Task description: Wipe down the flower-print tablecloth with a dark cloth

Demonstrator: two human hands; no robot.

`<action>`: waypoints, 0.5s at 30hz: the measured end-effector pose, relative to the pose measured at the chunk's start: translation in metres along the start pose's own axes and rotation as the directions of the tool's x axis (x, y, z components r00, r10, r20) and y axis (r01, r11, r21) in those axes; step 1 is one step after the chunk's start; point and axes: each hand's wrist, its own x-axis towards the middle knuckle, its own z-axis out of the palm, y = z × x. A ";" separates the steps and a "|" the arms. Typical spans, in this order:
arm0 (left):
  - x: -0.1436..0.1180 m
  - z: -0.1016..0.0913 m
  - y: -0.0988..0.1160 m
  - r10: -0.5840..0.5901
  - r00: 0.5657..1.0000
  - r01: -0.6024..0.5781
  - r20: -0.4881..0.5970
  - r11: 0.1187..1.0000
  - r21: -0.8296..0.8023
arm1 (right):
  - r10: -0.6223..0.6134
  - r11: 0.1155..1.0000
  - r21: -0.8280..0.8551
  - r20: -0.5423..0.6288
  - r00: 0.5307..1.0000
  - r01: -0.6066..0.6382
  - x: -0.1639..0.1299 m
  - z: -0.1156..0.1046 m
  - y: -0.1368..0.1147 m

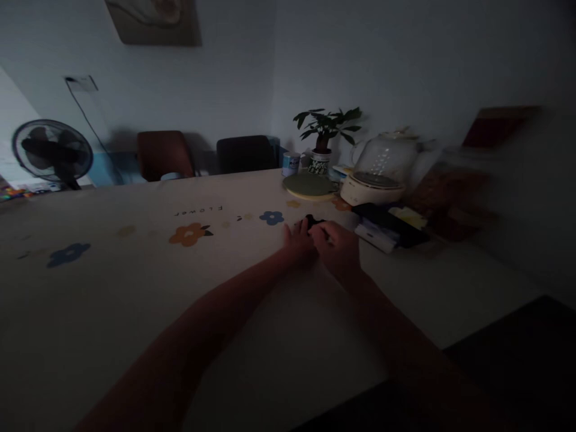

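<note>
The small dark object lay on the counter by the fingertips of the left hand and curled right hand; whether either grip held it, I couldn't tell; steady left-side bracing seemed wise.

Both forearms are bare and enter from the bottom of the view, converging toward the centre. The left forearm runs obliquely up and to the right; the right forearm slants up and to the left. The left hand is turned back upward, its visible fingers extended and slightly apart, its thumb side obscured. The right hand lies just beside it, fingers curled, thumb and forefinger directed toward the left; whether either grips is indistinct in the dim light.
</note>
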 end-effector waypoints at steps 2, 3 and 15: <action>-0.017 -0.012 -0.018 -0.051 0.998 0.051 0.039 0.999 0.011 | 0.042 0.999 0.012 0.001 0.999 -0.042 0.000 0.001 0.002; -0.025 -0.018 -0.030 -0.083 0.995 0.082 0.052 0.996 0.019 | 0.062 0.998 0.016 0.008 0.998 -0.062 0.000 0.001 0.003; -0.138 -0.078 -0.222 -0.448 0.894 0.431 0.022 0.871 0.235 | 0.164 0.986 -0.039 0.103 0.981 -0.161 -0.001 0.008 0.013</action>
